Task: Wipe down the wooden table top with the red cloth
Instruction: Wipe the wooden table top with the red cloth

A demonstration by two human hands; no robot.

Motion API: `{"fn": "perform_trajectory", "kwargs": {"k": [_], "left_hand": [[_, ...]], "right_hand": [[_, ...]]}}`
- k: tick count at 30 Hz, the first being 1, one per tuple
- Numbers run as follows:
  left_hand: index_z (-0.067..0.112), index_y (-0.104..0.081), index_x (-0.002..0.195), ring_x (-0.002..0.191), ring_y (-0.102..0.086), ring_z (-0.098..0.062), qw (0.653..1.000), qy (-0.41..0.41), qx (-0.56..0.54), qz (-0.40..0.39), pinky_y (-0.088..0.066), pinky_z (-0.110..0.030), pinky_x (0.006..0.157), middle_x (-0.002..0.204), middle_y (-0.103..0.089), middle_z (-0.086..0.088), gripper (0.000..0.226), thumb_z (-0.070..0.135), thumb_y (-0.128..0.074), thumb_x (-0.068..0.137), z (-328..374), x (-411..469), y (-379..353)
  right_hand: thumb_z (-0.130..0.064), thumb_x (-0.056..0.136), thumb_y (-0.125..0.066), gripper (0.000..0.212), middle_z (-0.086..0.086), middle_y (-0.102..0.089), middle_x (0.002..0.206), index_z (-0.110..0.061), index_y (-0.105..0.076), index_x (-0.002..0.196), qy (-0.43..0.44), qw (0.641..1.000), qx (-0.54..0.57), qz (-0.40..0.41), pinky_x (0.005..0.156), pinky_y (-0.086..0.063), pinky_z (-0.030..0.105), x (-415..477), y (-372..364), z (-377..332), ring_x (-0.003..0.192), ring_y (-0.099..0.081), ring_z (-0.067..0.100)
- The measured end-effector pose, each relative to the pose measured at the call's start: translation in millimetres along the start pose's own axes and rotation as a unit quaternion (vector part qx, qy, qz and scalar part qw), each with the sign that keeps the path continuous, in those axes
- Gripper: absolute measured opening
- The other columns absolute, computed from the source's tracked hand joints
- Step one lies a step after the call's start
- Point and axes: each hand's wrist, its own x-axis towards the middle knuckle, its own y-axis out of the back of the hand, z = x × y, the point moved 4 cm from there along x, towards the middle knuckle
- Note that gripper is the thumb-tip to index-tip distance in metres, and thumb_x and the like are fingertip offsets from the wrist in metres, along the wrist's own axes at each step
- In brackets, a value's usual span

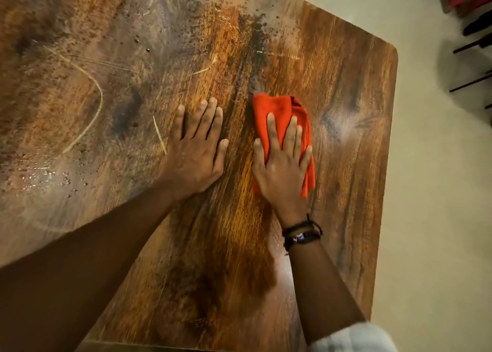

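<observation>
Wooden table top [346, 90], dark-grained, with a rounded far-right corner. Lying on it: crumpled red cloth [274, 104], pressed under the flat right hand [282, 170]; left hand [195, 152] flat just beside; droplets [65, 178] and pale curved streaks [102, 98] across the left part.

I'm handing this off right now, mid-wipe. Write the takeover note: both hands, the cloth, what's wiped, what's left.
Left hand: open, flat on the bare table top, holding nothing.
Right hand: open, fingers straight, pressing the red cloth onto the wood, right of centre.
Done: the strip by the right edge looks free of specks.
Left: dark specks across the far middle, droplets near the left edge, and pale curved streaks on the left half.
</observation>
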Motion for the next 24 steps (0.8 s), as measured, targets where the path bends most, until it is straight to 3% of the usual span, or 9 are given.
{"fn": "perform_trajectory", "kwargs": {"k": [5, 9, 14, 19, 24], "left_hand": [[0.001, -0.026, 0.155, 0.155, -0.01, -0.028, 0.998, 0.051, -0.043, 0.019, -0.001, -0.06, 0.122, 0.164, -0.021, -0.016, 0.064, 0.04, -0.025, 0.103, -4.5, 2.3, 2.9], [0.003, -0.029, 0.154, 0.155, -0.008, -0.027, 0.991, 0.117, -0.055, 0.041, 0.002, -0.062, 0.121, 0.165, -0.021, -0.014, 0.062, 0.039, -0.027, 0.104, -11.1, 3.8, 5.3], [0.003, -0.027, 0.155, 0.155, -0.009, -0.028, 0.993, 0.111, -0.027, 0.02, -0.004, -0.065, 0.12, 0.165, -0.019, -0.015, 0.061, 0.038, -0.026, 0.104, -7.8, 5.3, 1.3], [0.003, -0.025, 0.156, 0.155, -0.01, -0.03, 0.994, 0.11, -0.014, 0.016, -0.008, -0.066, 0.119, 0.165, -0.019, -0.016, 0.062, 0.037, -0.028, 0.104, -6.6, 6.9, 0.8], [0.003, -0.027, 0.155, 0.154, -0.012, -0.03, 0.994, 0.113, 0.003, 0.006, -0.008, -0.066, 0.119, 0.165, -0.02, -0.016, 0.061, 0.037, -0.028, 0.104, -4.9, 5.6, 1.2]], "right_hand": [[-0.057, 0.101, -0.024, 0.061, 0.005, -0.003, 0.169, -0.041, -0.009, 0.158, -0.006, 1.0, -0.008, 0.027, 0.123, -0.001, 0.053, 25.0, 10.2, 12.2, 0.156, -0.004, 0.022], [-0.052, 0.106, -0.022, 0.058, 0.008, 0.004, 0.168, -0.039, -0.004, 0.159, -0.073, 0.996, 0.031, 0.04, 0.122, 0.002, 0.059, 118.5, 23.8, 13.9, 0.155, 0.003, 0.025], [-0.052, 0.105, -0.017, 0.058, 0.009, 0.012, 0.167, -0.037, 0.0, 0.159, -0.101, 0.994, 0.04, 0.001, 0.12, 0.009, 0.062, 246.6, 41.7, -10.5, 0.155, 0.01, 0.028], [-0.052, 0.106, -0.016, 0.059, 0.011, 0.013, 0.167, -0.035, 0.002, 0.159, -0.061, 0.998, 0.014, -0.02, 0.12, 0.01, 0.061, 292.9, 41.3, -48.2, 0.154, 0.012, 0.03], [-0.052, 0.106, -0.021, 0.059, 0.009, 0.005, 0.168, -0.035, -0.005, 0.16, 0.069, 0.997, -0.023, -0.011, 0.12, 0.008, 0.06, 228.6, 22.9, -63.0, 0.155, 0.003, 0.03]]}}
